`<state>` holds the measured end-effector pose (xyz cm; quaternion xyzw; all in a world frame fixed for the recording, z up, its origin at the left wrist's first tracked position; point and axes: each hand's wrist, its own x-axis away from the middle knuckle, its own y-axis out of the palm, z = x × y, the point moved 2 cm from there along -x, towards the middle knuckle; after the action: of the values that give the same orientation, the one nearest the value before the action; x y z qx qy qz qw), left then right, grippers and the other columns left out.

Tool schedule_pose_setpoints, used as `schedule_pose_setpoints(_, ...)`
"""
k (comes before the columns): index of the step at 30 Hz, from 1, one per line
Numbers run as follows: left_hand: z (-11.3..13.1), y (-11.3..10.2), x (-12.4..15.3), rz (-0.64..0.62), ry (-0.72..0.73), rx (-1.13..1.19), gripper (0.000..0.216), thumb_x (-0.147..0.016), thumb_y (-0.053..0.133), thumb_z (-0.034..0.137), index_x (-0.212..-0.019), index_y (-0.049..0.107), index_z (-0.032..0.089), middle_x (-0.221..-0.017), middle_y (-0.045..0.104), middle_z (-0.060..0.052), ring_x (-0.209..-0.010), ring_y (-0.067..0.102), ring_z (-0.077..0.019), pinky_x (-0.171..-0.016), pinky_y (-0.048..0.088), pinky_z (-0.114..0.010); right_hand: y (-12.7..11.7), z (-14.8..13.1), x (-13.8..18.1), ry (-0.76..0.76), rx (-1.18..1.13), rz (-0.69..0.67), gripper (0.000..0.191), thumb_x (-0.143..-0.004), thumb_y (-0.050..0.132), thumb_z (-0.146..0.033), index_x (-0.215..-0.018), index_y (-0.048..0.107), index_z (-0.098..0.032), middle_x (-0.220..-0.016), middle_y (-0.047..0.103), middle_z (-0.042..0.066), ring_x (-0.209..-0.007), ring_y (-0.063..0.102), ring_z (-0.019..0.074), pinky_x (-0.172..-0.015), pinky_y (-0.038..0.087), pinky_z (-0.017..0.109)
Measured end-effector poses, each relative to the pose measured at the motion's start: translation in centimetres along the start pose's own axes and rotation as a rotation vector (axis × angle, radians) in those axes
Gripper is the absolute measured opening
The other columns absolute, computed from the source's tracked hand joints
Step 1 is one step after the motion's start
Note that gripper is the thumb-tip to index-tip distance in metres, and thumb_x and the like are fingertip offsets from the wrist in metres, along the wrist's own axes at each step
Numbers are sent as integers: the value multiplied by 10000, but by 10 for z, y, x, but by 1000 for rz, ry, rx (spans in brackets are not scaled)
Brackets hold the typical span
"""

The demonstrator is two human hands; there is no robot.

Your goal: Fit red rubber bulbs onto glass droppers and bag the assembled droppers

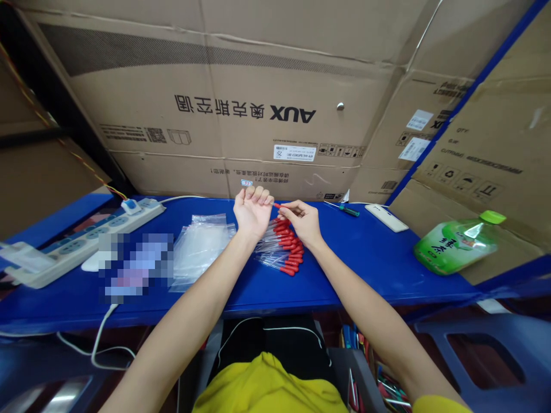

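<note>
Pinching a red-capped tube (276,205), the right hand (303,221) may drop it onto the pile (282,248), since the curled left hand (253,211), grip unclear, hardly supports it.

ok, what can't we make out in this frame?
Head view: a blurred patch on the table masks what lies there.
Head view: curled fingers of the left hand hide whether it grips the tube that the right hand pinches.
Head view: the right hand covers part of the tube pile; count unclear.
Head view: bottle label too small to read.
</note>
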<state>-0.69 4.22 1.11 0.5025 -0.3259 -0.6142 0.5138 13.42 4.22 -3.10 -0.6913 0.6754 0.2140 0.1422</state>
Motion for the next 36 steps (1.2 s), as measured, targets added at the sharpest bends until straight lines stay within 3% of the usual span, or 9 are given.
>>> schedule_pose_setpoints(9,-2,1,2,-17,-7,-16,386,-1059,306,298,-687,256,209,-640,229,24,-545,307,-128,-549,370,-277,-2,-5,2,-36,28,1,350,-744,853,-511,-859,743,-199,-757,769,36,-685,751,206,-711,629,349)
schedule_pose_setpoints(20,-3,2,4,48,-5,-61,386,-1058,344,309,-696,252,211,-636,233,25,-545,307,-132,-547,382,-271,-3,-6,1,-26,39,-4,381,-734,850,-550,-842,736,-202,-771,772,37,-678,742,204,-726,645,364)
schedule_pose_setpoints(27,-4,1,3,-43,-13,10,383,-1061,292,291,-691,243,209,-643,212,31,-539,299,-122,-539,366,-267,-3,-3,1,-31,30,-14,376,-745,841,-550,-835,724,-203,-766,765,36,-691,741,202,-734,644,360)
schedule_pose_setpoints(36,-4,2,3,27,7,-63,389,-1061,332,302,-689,264,213,-628,247,22,-538,310,-134,-542,388,-280,-3,-6,2,-34,66,-12,359,-768,826,-541,-837,715,-207,-761,759,33,-682,738,203,-719,637,356)
